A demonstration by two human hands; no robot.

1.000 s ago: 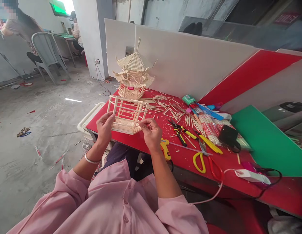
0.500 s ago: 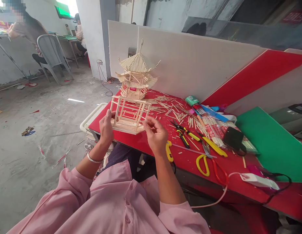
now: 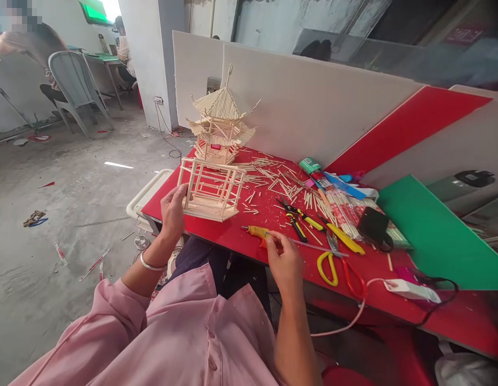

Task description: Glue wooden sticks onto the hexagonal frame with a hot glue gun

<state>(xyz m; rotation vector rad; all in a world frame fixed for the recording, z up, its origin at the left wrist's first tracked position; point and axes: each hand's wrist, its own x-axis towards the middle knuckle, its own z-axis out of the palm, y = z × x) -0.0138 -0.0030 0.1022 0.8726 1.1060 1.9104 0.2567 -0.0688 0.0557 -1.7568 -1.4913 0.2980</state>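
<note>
Head view: left hand [image 3: 173, 212] pinched a stick frame [image 3: 210, 210] over the tabletop's [image 3: 216, 230] near-left corner — a stick pagoda [image 3: 223, 110] stood at the far-left corner — and a glue gun [image 3: 257, 231], by the near edge, was pinched in the right hand [image 3: 287, 262].

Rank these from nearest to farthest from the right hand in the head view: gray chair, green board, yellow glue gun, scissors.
1. Yellow glue gun: touching the right hand, on its left side.
2. Scissors: a little to the right.
3. Green board: farther right.
4. Gray chair: far left, in the background.
</note>
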